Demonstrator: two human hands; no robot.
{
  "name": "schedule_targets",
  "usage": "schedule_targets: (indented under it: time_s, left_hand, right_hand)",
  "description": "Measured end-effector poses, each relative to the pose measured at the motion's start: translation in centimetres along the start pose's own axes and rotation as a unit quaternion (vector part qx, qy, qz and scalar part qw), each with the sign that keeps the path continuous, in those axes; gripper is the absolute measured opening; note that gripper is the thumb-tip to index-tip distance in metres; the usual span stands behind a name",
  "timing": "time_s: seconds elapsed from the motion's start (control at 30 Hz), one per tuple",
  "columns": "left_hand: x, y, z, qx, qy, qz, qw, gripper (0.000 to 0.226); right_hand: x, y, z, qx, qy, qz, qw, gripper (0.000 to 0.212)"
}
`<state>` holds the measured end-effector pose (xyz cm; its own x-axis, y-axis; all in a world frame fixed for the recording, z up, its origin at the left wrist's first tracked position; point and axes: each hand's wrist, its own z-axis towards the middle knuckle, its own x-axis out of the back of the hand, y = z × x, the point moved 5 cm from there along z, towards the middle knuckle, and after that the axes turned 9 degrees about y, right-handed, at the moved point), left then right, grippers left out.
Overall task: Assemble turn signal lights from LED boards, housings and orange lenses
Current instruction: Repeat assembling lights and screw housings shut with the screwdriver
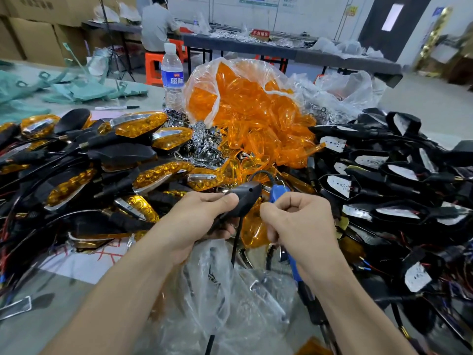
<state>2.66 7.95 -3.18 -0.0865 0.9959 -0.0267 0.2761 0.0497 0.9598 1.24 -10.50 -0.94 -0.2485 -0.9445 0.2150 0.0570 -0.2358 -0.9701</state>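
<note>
My left hand [194, 221] grips a black turn signal housing [243, 201] by its stalk, back side up, just above the table's near middle. My right hand [294, 221] is curled round a blue-handled tool [277, 194] whose blue top pokes out beside the housing; the tool's lower part [294, 267] runs down under my wrist. A clear bag of orange lenses [245, 108] stands behind my hands. Assembled orange-lensed signals [143, 129] are piled at the left. Black housings with white LED boards [358, 160] are heaped at the right.
Chrome trim pieces [204, 144] lie between the piles. A water bottle [172, 73] and a marker [116, 107] stand further back. Crumpled clear plastic [230, 290] lies under my arms. A person sits at a far table [256, 47].
</note>
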Motion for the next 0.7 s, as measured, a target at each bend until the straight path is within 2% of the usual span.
schedule_targets:
  time_s: [0.23,0.33,0.57,0.63,0.7]
  left_hand:
    - [0.1,0.1,-0.2,-0.016,-0.001,0.000,1.000,0.023]
    - [0.1,0.0,-0.2,-0.013,-0.004,-0.001,1.000,0.022]
    - [0.3,-0.1,-0.2,-0.011,-0.010,0.000,1.000,0.019]
    - [0.3,-0.1,-0.2,-0.012,-0.011,-0.002,1.000,0.019]
    - [0.3,0.0,-0.4,-0.011,-0.013,-0.004,1.000,0.019]
  right_hand:
    - [-0.6,0.3,0.4,-0.014,-0.058,0.089,0.994,0.025]
    - [-0.3,0.4,0.4,-0.010,-0.064,0.089,0.994,0.028]
    - [0.9,0.0,0.5,-0.007,-0.048,0.077,0.996,0.014]
    - [0.9,0.0,0.3,-0.016,-0.051,0.086,0.995,0.025]
    - [1.1,-0.3,0.3,-0.020,-0.037,0.113,0.993,0.015]
